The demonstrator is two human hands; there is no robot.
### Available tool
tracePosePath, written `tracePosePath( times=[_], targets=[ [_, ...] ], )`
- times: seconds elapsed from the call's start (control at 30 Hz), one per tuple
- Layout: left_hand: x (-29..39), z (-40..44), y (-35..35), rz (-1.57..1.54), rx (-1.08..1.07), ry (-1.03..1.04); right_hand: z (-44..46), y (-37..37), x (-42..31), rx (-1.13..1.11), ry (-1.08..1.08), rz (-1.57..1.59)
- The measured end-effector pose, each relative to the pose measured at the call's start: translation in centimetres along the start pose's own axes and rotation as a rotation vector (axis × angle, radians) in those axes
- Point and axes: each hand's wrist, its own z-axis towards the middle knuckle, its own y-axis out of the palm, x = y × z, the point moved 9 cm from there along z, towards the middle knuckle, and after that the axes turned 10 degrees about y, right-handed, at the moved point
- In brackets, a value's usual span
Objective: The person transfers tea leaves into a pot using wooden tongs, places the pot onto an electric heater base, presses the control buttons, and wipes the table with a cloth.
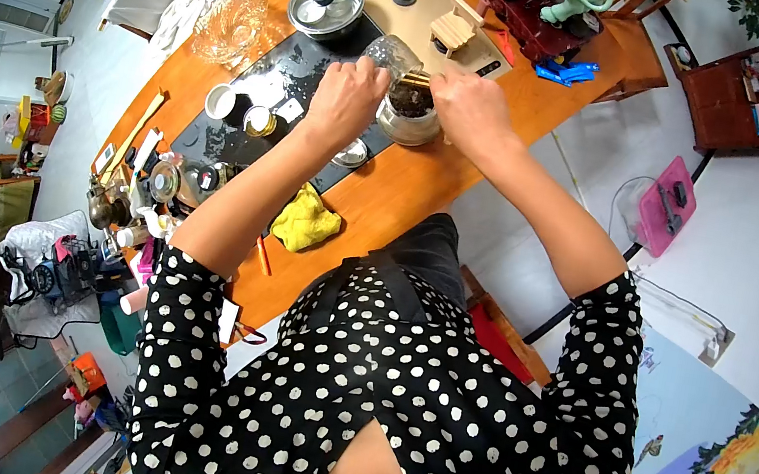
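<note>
My left hand is closed in a fist beside a clear glass vessel; what its fingers hold is hidden. Opposite it, my right hand is closed with its fingers pinched at a narrow golden-brown piece, whose kind I cannot make out. This piece spans the gap between both hands, over the mouth of a rounded glass pot. Dark, leaf-like matter shows inside the pot. The pot stands upright near the table's edge.
On the black tray are a lidded steel pot, a white cup and a small round dish. A yellow cloth lies nearer me. A small wooden stand and blue packets lie beyond my right hand.
</note>
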Motion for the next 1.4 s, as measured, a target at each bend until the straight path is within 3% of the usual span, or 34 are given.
tracePosePath(
  times=[0.2, 0.47, 0.57, 0.73, 0.83, 0.97, 1.13, 1.3, 1.4],
  targets=[
    [-0.4, -0.1, 0.2, 0.002, -0.003, -0.02, -1.2, -0.8, 1.0, -0.075, 0.006, -0.01],
    [-2.0, -0.8, 0.0, -0.221, 0.069, -0.152, -1.3, -2.8, 1.3, 0.028, 0.089, 0.042],
    [-3.0, -1.7, 0.5, -0.358, 0.04, -0.296, -0.9, -3.2, 1.2, 0.068, 0.1, 0.063],
    [-4.4, -2.9, 0.8, -0.529, 0.156, -0.289, -0.3, -3.3, 1.1, 0.089, 0.138, 0.119],
    [-4.8, -3.5, 2.6, -0.894, 0.107, -0.431, 0.4, -3.0, 0.5, 0.092, 0.152, 0.2],
    [-4.9, -4.0, 3.1, -1.015, 0.176, -0.48, 0.5, -1.7, 0.2, 0.063, 0.093, 0.223],
    [-3.9, -3.3, 0.3, -0.642, 0.22, -0.285, 0.3, -2.5, 0.0, 0.018, 0.056, 0.076],
    [-2.7, -2.6, -1.7, -0.511, 0.282, -0.264, 0.0, -3.3, -0.7, 0.1, 0.126, -0.093],
    [-2.3, -2.2, -2.6, -0.459, 0.302, -0.253, -0.1, -2.3, -0.3, 0.021, 0.212, -0.126]
  ],
)
